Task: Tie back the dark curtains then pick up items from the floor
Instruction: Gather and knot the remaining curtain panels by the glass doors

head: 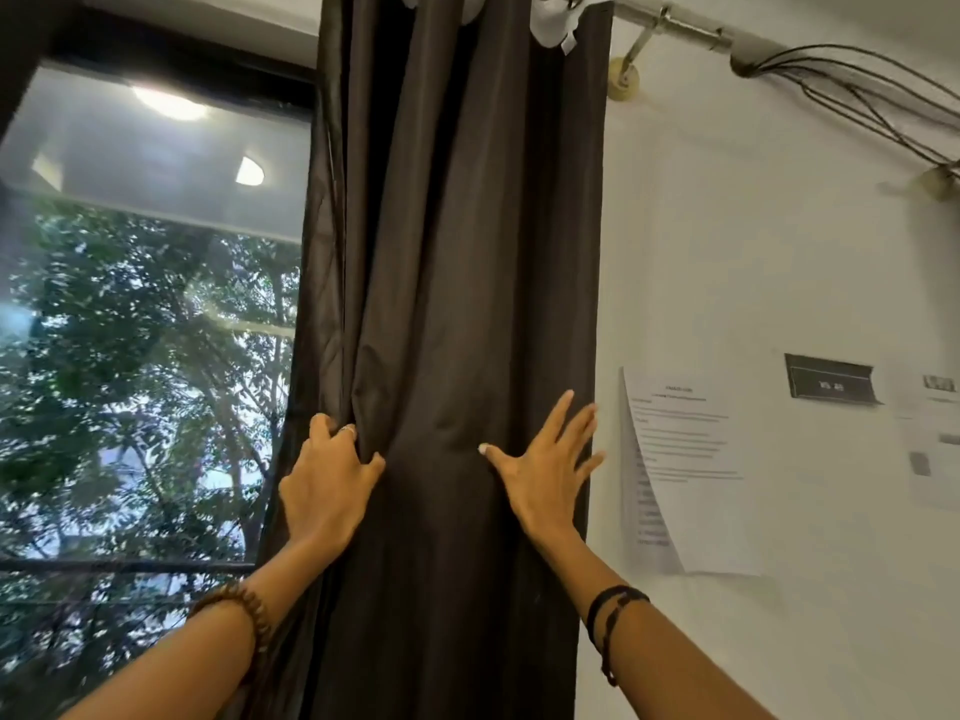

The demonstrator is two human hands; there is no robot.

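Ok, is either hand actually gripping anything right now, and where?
The left hand grips the curtain by a fold at its window-side edge. The right hand lies flat and open on the curtain, gripping nothing.

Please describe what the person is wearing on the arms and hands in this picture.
Both forearms are bare, with no sleeves visible. The left wrist carries a bracelet of brown wooden beads. The right wrist carries thin black cord bands, with one strand hanging down along the forearm. A silver-coloured ring is on one of the fingers of the left hand. The right hand shows no ring.
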